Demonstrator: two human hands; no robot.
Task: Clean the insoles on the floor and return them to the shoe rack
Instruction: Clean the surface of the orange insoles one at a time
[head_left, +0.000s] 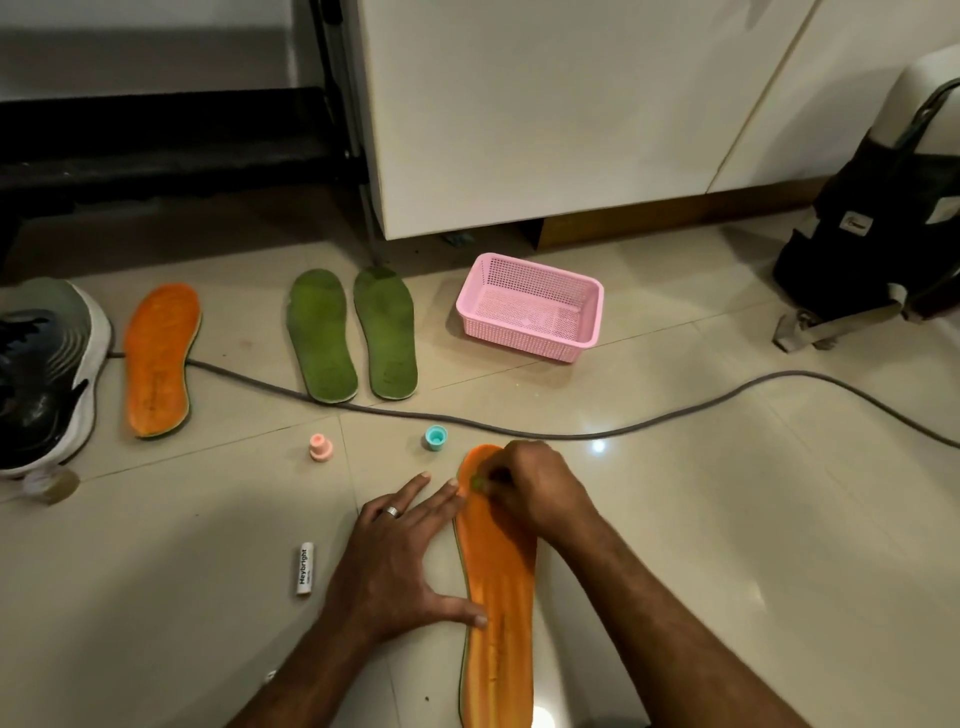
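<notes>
Pink basket (530, 306) at 12 o'clock, nothing visible inside.
Orange insole (501, 587) flat on floor at 6 o'clock; left hand (400, 561) flat, thumb pressing it; right hand (535, 488) curled, pinching something small and green on the toe.

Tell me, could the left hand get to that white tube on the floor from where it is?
Probably yes. The left hand lies flat, steadying the orange insole, and holds nothing. The white tube lies just to its left on bare floor, with nothing between them.
</notes>
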